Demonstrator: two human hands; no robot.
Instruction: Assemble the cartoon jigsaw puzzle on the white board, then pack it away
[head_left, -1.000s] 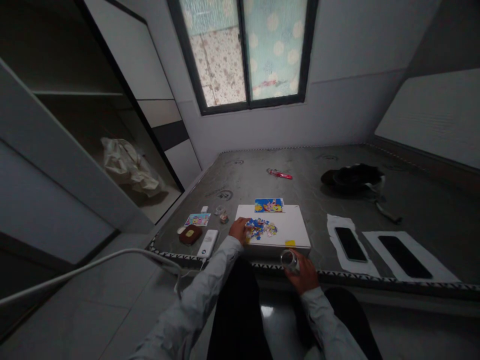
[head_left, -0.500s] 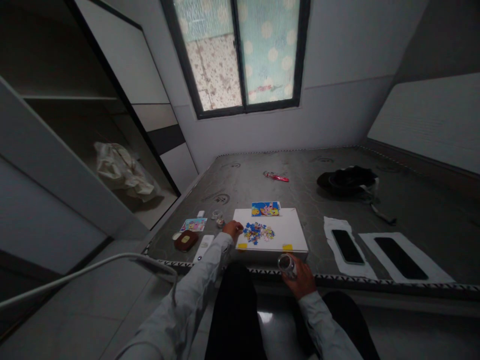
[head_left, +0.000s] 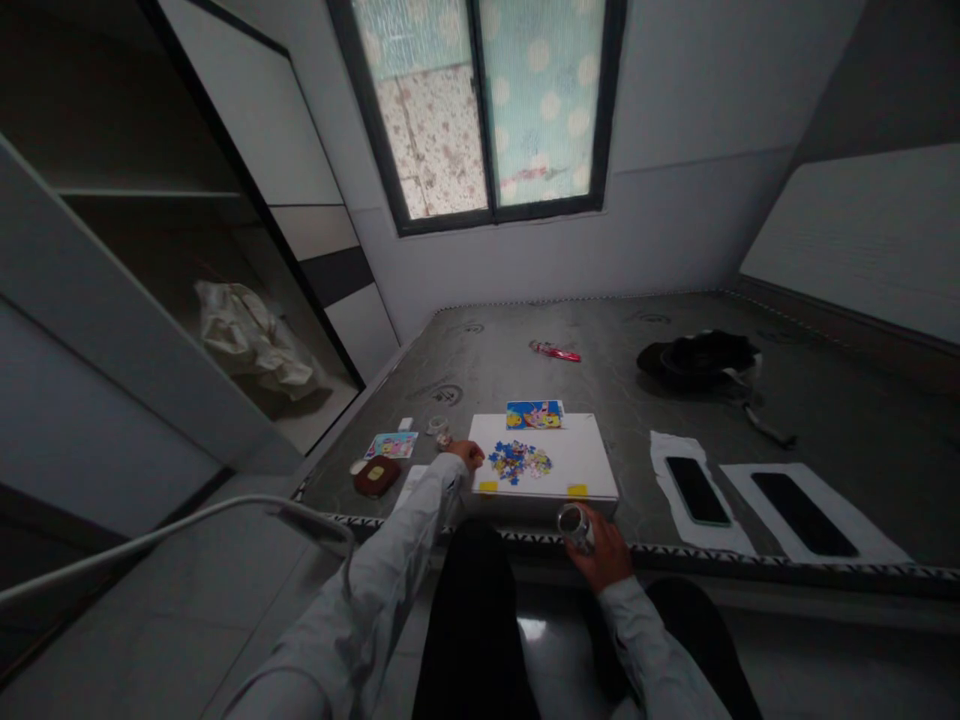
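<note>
A loose pile of small jigsaw puzzle pieces (head_left: 517, 461), mostly blue and yellow, lies on a flat white box (head_left: 581, 455). My left hand (head_left: 469, 455) is at the box's left edge, just beside the pile. Its fingers are curled together, and anything between them is too small to make out. At the front of the box, my right hand (head_left: 609, 556) is wrapped round a small clear jar (head_left: 574, 524), its mouth tilted up toward me. A colourful cartoon picture card (head_left: 534, 414) rests along the box's far edge.
Left of the box are a second picture card (head_left: 391, 445), a brown case (head_left: 376, 476) and a small clear round item (head_left: 437, 426). Two phones (head_left: 697, 490) on white sheets, a dark cap (head_left: 697, 360) and a red item (head_left: 556, 351) lie on the grey mattress (head_left: 495, 360).
My left hand has shifted very slightly, staying by the box's left edge. The right hand keeps the jar in the same place. The whole view has moved a little.
</note>
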